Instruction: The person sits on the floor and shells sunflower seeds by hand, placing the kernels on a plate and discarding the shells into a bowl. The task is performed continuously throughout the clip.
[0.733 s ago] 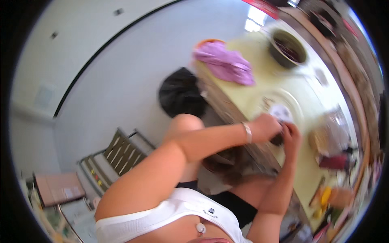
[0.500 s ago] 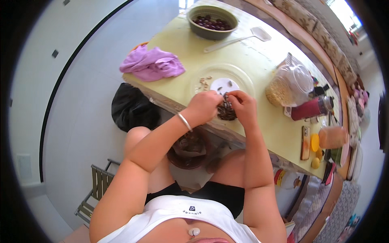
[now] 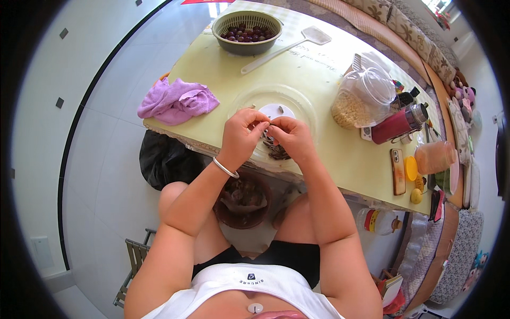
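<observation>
Over a clear round plate (image 3: 307, 109), my left hand (image 3: 241, 135) and my right hand (image 3: 292, 139) meet with thumbs and fingertips pinched together. Between them is a small dark sunflower seed (image 3: 270, 125), mostly hidden by the fingers. A pile of dark sunflower seeds (image 3: 278, 153) lies on the plate's near side, just beneath my right hand. A white round patch (image 3: 276, 110) shows at the plate's middle, with a seed or two on it. My left hand covers most of the plate's left side.
A lilac cloth (image 3: 178, 101) lies at the table's left corner. Farther back are a basket of dark round fruit (image 3: 247, 47) and a white spatula (image 3: 287, 49). To the right stand a clear tub (image 3: 366, 95), a maroon bottle (image 3: 398, 125) and a phone (image 3: 398, 171). Below is a brown bin (image 3: 243, 199).
The view has shifted, so the table sits a little lower and farther left. My hands stay together over the plate, fingertips still pinched; pale kernels at the plate's left are now mostly covered.
</observation>
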A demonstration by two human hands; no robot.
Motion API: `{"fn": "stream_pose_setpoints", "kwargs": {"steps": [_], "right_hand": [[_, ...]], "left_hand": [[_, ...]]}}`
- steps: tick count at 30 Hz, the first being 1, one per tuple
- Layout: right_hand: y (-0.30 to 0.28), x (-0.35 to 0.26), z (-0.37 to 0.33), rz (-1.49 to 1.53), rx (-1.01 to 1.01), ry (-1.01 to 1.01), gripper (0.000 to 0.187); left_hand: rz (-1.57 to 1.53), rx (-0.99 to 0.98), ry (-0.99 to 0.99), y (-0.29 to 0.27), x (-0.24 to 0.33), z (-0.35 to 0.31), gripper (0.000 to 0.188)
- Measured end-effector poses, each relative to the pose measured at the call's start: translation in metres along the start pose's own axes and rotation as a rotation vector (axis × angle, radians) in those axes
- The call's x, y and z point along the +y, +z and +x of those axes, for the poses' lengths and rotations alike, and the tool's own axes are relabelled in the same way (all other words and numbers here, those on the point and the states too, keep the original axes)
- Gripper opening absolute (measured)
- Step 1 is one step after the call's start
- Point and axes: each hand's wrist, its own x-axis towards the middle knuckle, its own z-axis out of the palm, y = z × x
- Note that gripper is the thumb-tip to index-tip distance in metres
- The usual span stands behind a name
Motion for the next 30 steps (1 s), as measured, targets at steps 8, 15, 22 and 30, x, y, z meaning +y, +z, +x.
{"fn": "stream_pose_setpoints", "kwargs": {"steps": [8,15,22,30], "right_hand": [[0.007,-0.004,-0.002,-0.026,0.045,0.003,0.013],[0.015,0.002,0.001,0.196,0.173,0.033,0.012],[0.03,0.001,-0.002,0.305,0.238,0.016,0.011],[0.029,-0.004,0.0,0.013,0.247,-0.072,0.01]], "left_hand": [[0.464,-0.045,0.272,-0.005,0.001,-0.001,0.022],[0.445,0.026,0.365,-0.004,0.003,-0.006,0.018],[0.515,0.059,0.349,-0.003,0.003,-0.007,0.015],[0.525,0.014,0.312,-0.005,0.006,-0.01,0.017]]}}
